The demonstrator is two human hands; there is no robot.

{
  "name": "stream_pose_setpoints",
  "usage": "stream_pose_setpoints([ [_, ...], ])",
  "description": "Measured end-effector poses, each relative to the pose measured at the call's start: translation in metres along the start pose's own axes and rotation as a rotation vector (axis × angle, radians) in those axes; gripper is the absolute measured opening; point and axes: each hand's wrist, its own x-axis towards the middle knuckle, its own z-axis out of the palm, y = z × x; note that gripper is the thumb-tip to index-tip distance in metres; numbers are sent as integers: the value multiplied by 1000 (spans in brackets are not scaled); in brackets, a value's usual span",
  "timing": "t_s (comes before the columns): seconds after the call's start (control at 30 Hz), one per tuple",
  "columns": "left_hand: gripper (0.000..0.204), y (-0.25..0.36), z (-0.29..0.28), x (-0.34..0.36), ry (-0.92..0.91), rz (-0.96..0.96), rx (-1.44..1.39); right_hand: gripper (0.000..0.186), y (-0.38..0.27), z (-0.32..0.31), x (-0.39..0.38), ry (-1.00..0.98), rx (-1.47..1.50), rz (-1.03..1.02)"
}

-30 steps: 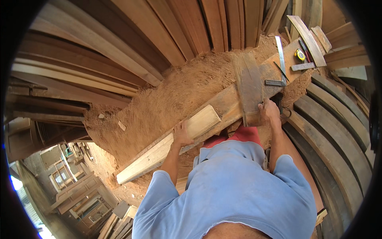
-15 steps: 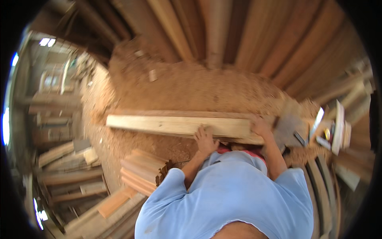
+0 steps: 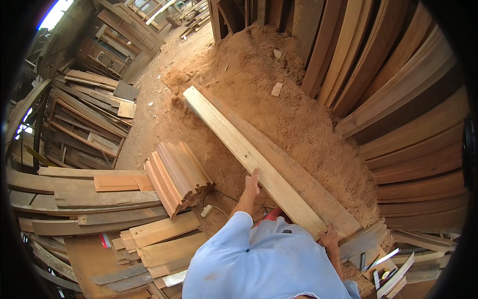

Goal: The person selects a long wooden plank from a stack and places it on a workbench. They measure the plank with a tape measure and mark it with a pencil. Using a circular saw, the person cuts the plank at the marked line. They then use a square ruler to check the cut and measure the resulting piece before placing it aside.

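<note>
A long pale wooden plank (image 3: 244,154) runs diagonally in front of me, from the upper left to my right side. My left hand (image 3: 253,183) is closed on its near edge around the middle, thumb side up; the fingers underneath are hidden. At the plank's near right end, my right hand (image 3: 329,236) grips the corner, with its lower fingers out of sight. Just beyond the pale plank lies a wider, sawdust-covered brown board (image 3: 294,167), roughly parallel to it.
Sawdust (image 3: 259,74) covers the ground ahead. A bundle of grooved mouldings (image 3: 179,172) sits to my left, beside stacked boards (image 3: 99,199). Tall planks (image 3: 388,65) lean along the right. At lower right are a tape measure (image 3: 385,274) and offcuts (image 3: 398,279).
My view has turned, so the plank now slants instead of lying crosswise. My left hand, earlier spread flat on the plank's face, now grips its near edge. The right hand stays at the end.
</note>
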Motion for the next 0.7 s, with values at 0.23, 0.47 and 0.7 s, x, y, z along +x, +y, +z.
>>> stream_pose_setpoints([
  [0.23,83,22,-2,16,-50,-45,163,59,-15,1,-11,29,90,98],
  [0.47,80,25,49,2,-67,137,292,52,41,8,24,90,215,197],
  [0.7,85,49,42,28,-22,255,-43,47,68,48,48,185,377,282],
])
